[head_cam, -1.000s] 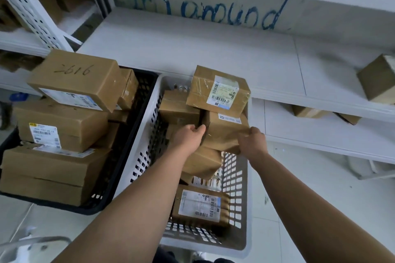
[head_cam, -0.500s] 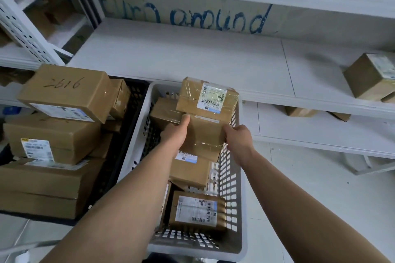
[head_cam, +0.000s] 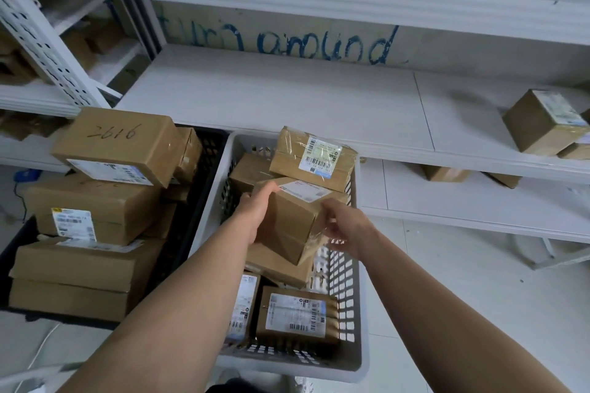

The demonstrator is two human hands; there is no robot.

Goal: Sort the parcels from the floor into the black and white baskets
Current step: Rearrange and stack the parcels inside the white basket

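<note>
A small brown cardboard parcel [head_cam: 292, 220] with a white label on top is held over the white basket [head_cam: 357, 329]. My left hand [head_cam: 255, 217] presses its left side and my right hand [head_cam: 348, 226] grips its right side. A taped parcel with a barcode label [head_cam: 314, 158] rests on the pile at the basket's far end, just behind the held one. Several more parcels lie in the white basket, one labelled parcel [head_cam: 297, 316] at its near end. The black basket [head_cam: 207, 150] to the left is stacked high with larger boxes, the top one [head_cam: 115, 140] marked 2616.
White metal shelving [head_cam: 319, 99] runs behind both baskets, with "turn around" written in blue on its back wall. Loose boxes [head_cam: 542, 121] sit on the shelf at the right, and others [head_cam: 443, 174] on the shelf below. Pale floor [head_cam: 463, 281] lies to the right.
The parcel in both hands has tilted and come slightly toward me, lower in the white basket. The view has shifted a little, with the shelves lower in the frame.
</note>
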